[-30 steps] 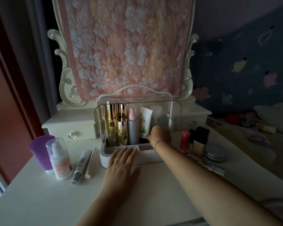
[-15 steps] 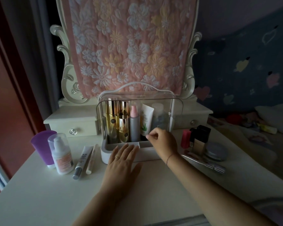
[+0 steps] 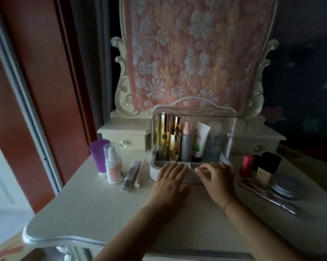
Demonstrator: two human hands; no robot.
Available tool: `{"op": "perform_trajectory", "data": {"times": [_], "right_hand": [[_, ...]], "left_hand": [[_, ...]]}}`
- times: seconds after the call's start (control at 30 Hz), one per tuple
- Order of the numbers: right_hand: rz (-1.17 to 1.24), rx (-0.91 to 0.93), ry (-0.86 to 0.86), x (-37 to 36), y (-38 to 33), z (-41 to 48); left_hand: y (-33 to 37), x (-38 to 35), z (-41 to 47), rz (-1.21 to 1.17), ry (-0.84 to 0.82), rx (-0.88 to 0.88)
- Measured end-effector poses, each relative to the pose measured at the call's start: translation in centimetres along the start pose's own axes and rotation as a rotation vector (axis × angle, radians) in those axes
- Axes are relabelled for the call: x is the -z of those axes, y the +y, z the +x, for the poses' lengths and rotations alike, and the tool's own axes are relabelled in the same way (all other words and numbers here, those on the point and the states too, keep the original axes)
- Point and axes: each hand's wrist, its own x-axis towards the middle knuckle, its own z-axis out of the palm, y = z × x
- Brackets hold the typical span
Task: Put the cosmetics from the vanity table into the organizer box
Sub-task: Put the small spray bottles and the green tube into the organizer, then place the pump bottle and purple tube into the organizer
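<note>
The organizer box (image 3: 153,172), white with a clear raised lid, stands mid-table and holds gold bottles (image 3: 173,142), a grey pink-capped bottle (image 3: 186,146), a white tube (image 3: 200,142) and a clear bottle (image 3: 214,146). My left hand (image 3: 171,183) lies flat, fingers spread, against the box's front rim. My right hand (image 3: 218,178) hovers at the front right of the box, fingers loosely curled, holding nothing. Left of the box stand a purple tube (image 3: 99,155) and a pump bottle (image 3: 112,162), with two slim tubes (image 3: 132,174) lying beside them.
To the right sit a red lipstick (image 3: 246,165), a dark-capped foundation bottle (image 3: 266,170), a round tin (image 3: 284,189) and a slim metal tool (image 3: 270,197). Small drawers (image 3: 125,136) and a cloth-covered mirror (image 3: 194,53) stand behind. A red door frame is at the left.
My right hand has drawn back out of the box to its front rim, with nothing in it. The left hand stays put. The camera has shifted, so the scene sits further right.
</note>
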Motion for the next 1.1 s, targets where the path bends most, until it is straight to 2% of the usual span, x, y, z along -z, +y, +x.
{"op": "perform_trajectory", "data": {"times": [0.1, 0.2, 0.33, 0.47, 0.57, 0.7, 0.9, 1.1], "right_hand": [[0.202, 0.04, 0.038, 0.6, -1.8, -0.5], [0.407, 0.045, 0.016, 0.9, -6.1, -1.5], [0.573, 0.12, -0.102, 0.5, -12.4, -1.9], [0.642, 0.166, -0.306, -1.2, -17.9, 0.0], [0.662, 0.116, -0.439, -3.6, -21.4, 1.5], [0.623, 0.023, -0.528, -6.7, -24.9, 2.2], [0.594, -0.002, -0.455, -7.8, -27.4, 1.8], [0.791, 0.124, -0.269, -5.0, -28.7, 1.4]], "left_hand": [[-0.6, 1.9, -2.0, -0.076, 0.037, 0.041], [-2.5, 5.6, -5.8, -0.149, 0.198, 0.08], [-5.2, 9.0, -10.4, -0.113, 0.36, 0.181], [-5.7, 9.7, -11.4, -0.171, 0.393, 0.269], [-5.8, 9.6, -11.8, -0.227, 0.346, 0.322], [-6.5, 9.8, -12.8, -0.223, 0.29, 0.349], [-7.6, 10.6, -13.4, -0.204, 0.278, 0.34], [-9.0, 11.9, -14.6, -0.158, 0.241, 0.362]]}}
